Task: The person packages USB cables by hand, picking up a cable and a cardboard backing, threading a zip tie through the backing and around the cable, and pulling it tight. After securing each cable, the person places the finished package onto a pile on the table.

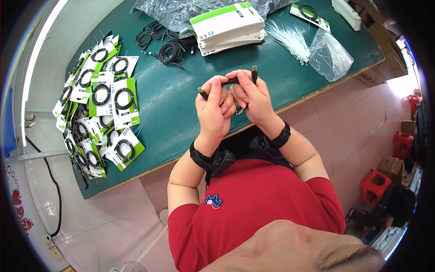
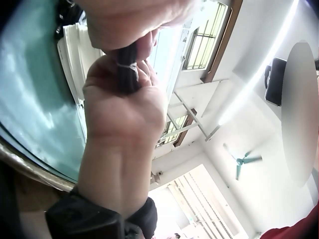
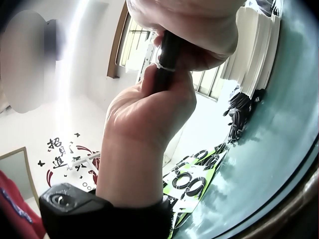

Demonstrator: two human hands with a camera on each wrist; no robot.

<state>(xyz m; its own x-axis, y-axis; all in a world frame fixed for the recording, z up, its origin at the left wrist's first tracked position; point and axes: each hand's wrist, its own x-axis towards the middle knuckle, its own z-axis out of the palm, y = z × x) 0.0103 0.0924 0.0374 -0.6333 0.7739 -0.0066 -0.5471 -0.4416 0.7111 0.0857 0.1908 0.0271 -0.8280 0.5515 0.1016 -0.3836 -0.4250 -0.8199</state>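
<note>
In the head view my left hand [image 1: 212, 109] and right hand [image 1: 254, 97] are close together above the table's near edge. Both grip one black USB cable [image 1: 232, 81], which bridges the gap between the thumbs. A metal-tipped plug [image 1: 202, 93] sticks out past the left thumb, and another plug [image 1: 254, 72] points up by the right hand. Curled fingers hide the rest of the cable. From the left wrist, the cable bundle [image 2: 128, 74] shows a thin white tie around it. The right wrist view shows that tie [image 3: 165, 67] too.
Carded coiled cables [image 1: 100, 94] are heaped on the green table [image 1: 167, 115] at left. Loose black cables [image 1: 171, 52] lie beyond the hands, beside a stack of printed cards [image 1: 229, 27]. White cable ties [image 1: 290, 41], a clear bag [image 1: 333, 54] and one carded cable [image 1: 310, 13] are at right.
</note>
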